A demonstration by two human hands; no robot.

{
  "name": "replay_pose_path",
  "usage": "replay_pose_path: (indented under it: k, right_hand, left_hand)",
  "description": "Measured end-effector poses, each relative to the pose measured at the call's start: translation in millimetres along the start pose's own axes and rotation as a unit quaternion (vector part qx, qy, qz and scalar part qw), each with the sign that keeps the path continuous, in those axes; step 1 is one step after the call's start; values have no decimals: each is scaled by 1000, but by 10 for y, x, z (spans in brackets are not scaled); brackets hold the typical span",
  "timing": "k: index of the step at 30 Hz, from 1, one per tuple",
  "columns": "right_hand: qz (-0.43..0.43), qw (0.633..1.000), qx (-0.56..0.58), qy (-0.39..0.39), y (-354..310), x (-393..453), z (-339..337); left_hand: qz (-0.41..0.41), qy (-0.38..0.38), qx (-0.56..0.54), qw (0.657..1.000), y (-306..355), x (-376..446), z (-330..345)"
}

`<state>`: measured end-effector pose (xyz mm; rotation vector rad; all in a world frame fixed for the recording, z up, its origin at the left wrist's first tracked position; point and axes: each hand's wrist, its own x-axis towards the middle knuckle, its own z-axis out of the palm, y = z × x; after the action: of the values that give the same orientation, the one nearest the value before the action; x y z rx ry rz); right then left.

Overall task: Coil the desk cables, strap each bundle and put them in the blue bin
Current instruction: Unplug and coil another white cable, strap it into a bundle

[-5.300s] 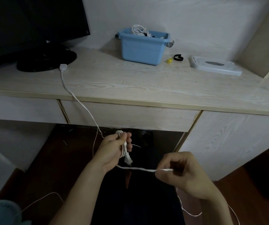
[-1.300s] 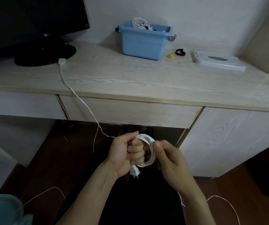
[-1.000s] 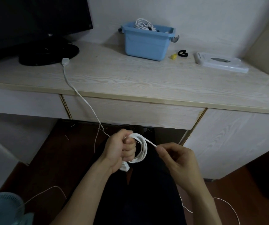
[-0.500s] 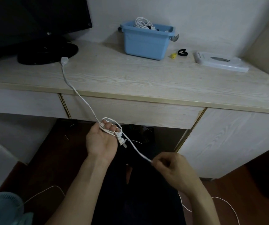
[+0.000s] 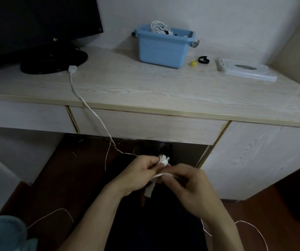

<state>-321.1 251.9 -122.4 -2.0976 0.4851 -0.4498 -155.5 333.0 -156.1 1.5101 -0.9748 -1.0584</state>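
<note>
Below the desk's front edge, my left hand [image 5: 142, 171] grips a small coil of white cable [image 5: 163, 160], with its plug hanging beneath. My right hand [image 5: 187, 182] pinches the cable's free run right beside the coil. The rest of the white cable [image 5: 84, 100] runs up over the desk edge to a white connector [image 5: 72, 69] by the monitor base. The blue bin [image 5: 163, 46] stands at the back of the desk with a strapped white cable bundle [image 5: 159, 29] inside. A black strap [image 5: 203, 60] and a yellow strap [image 5: 193, 63] lie to the bin's right.
A black monitor [image 5: 36, 20] on a round base [image 5: 53, 59] fills the desk's back left. A white flat pack [image 5: 245, 69] lies at the back right. Loose cable trails on the floor [image 5: 250, 227]. A teal object [image 5: 6, 232] sits at the lower left.
My hands have come together again: the left hand dropped and turned with the coil, and the right hand brought the free cable up to it.
</note>
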Motion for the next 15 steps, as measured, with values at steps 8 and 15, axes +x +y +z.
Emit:
replay_pose_path:
  k: [8, 15]
  right_hand:
    - [71, 982, 28, 174, 207, 0, -116]
    - [83, 983, 61, 153, 193, -2, -92]
  left_hand:
    - [-34, -153, -175, 972, 151, -61, 38]
    - [-67, -127, -206, 968, 148, -77, 15]
